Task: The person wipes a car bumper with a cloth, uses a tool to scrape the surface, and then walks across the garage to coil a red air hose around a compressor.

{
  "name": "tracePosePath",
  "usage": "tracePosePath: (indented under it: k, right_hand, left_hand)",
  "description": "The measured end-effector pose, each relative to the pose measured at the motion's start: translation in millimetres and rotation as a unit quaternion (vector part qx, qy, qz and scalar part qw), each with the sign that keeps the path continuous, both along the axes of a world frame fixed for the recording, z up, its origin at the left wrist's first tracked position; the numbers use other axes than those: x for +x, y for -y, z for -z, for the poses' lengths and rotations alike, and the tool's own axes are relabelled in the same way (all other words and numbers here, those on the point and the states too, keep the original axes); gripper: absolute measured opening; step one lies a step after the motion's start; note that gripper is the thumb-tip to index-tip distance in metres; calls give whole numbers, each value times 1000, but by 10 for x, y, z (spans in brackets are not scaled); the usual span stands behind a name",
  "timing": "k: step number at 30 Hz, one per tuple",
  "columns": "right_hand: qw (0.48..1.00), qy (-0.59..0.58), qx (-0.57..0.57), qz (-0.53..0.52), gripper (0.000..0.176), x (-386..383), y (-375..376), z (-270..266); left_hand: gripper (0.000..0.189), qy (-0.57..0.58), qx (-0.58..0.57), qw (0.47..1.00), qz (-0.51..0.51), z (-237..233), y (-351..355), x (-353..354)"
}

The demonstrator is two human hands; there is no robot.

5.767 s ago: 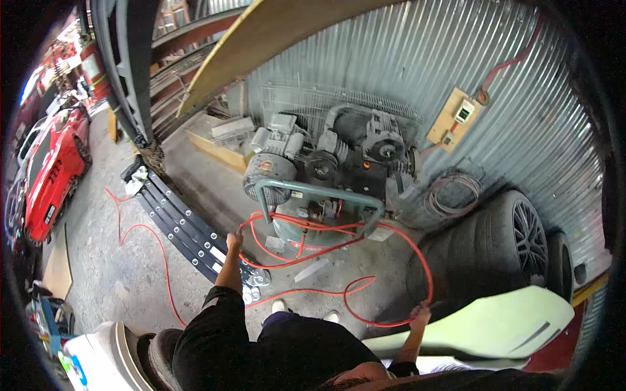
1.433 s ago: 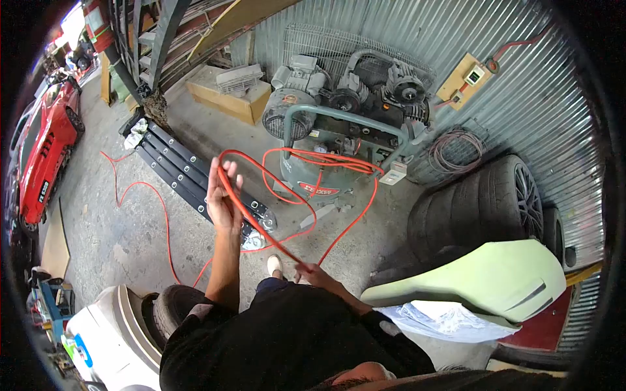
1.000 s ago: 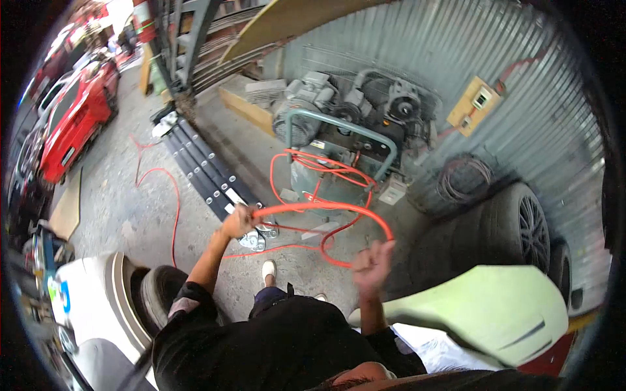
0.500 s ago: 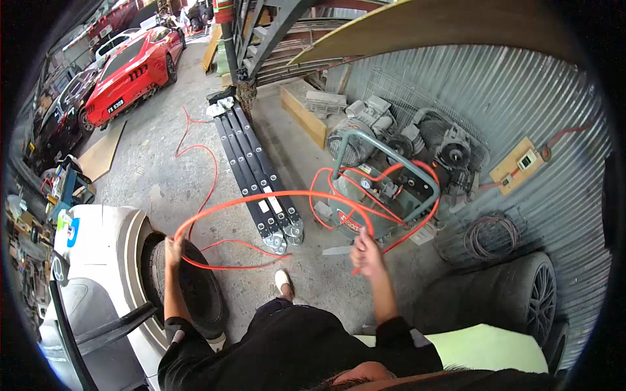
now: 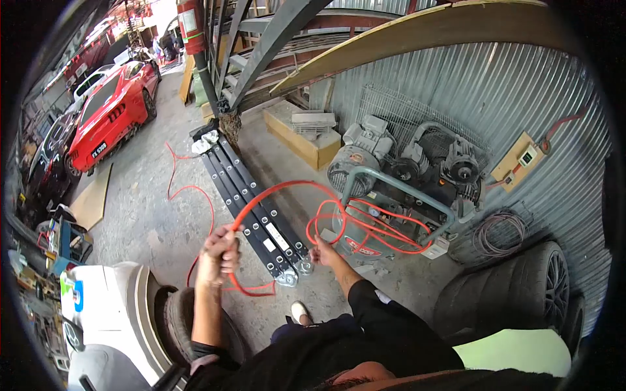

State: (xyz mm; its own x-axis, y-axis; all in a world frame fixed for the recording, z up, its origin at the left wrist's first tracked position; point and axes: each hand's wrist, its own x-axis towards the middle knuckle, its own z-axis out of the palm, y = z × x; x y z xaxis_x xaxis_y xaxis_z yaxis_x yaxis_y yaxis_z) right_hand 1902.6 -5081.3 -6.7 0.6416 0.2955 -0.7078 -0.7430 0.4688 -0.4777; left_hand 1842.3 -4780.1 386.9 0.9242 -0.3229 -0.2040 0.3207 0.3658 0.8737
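Note:
An orange air hose point(image 5: 282, 188) arches between my two hands. My left hand point(image 5: 220, 257) is closed round it at the left, above a tyre. To the right, my right hand point(image 5: 322, 251) grips the hose beside a loop of it, with its fingers curled. Several orange loops drape over the green handle point(image 5: 398, 179) of an air compressor point(image 5: 357, 242) just ahead. From below my left hand, more hose trails over the floor towards the red car.
A folded black ladder point(image 5: 251, 205) lies along the floor ahead. Old motors point(image 5: 365, 146) stand behind the compressor. Stacked tyres point(image 5: 495, 293) are at the right, near coiled cable point(image 5: 499, 234). A white vehicle body point(image 5: 111, 300) is at the left; a red car point(image 5: 111, 120) is parked further off.
My hands have come closer together, the left moving right and the right moving left. The hose span between them is shorter and more sharply bowed. The view has shifted a little.

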Motion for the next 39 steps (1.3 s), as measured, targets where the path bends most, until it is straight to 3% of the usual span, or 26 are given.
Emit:
tracePosePath:
  k: [2,4,8,9,12,16,22,24,27,28,30,31,32,33,35,38,39]
  right_hand:
    - [998,31,51,27,74,357,-28,84]
    - [986,-65,124,93,62,636,-61,101]
    - [978,-69,174,96,53,825,-238,394]
    - [982,-93,131,99,55,896,-260,474]
    - [976,-105,163,96,56,1078,-334,674]
    - [961,-118,232,90,58,1368,-432,790]
    - [917,-116,365,111,61,2012,-505,803]
    - [895,-106,415,125,62,2313,-424,747]
    - [864,-95,474,140,63,2663,-276,639]
    - [856,-88,488,146,64,2743,-247,606]
    - [837,-82,520,151,65,2890,-229,577]
    - [829,-71,533,152,65,2923,-208,495]
    - [828,-70,536,151,65,2962,-205,402]
    - [809,-41,568,148,64,2961,-194,285]
    - [769,17,624,140,63,2950,-144,117]
    - [698,106,697,124,61,2844,-3,-298]
    - [727,135,669,77,61,2737,28,-363]
  left_hand:
    - [29,43,-21,999,7,-55,282,133]
    - [32,49,-56,997,-8,-170,519,227]
    - [28,1,-103,994,-34,-291,934,442]
    - [28,1,-116,992,-55,-272,1062,511]
    - [25,-15,-129,988,-88,-272,1414,809]
    - [24,-8,-79,986,-145,-342,1898,1177]
    - [28,12,-75,967,-244,-308,1870,1555]
    - [28,-5,3,966,-258,-458,2305,1509]
    - [25,10,60,984,-167,-586,2866,1375]
    - [28,34,74,993,-90,-579,2925,1300]
    - [27,143,214,966,22,-540,3086,1100]
    - [29,187,213,956,77,-457,3165,1012]
    - [30,94,209,959,166,-436,3219,941]
    - [27,252,144,944,155,-219,3414,889]
    - [29,366,115,892,238,73,3667,817]
    - [30,319,98,897,291,318,3823,680]
    - [30,321,98,896,291,338,3796,686]
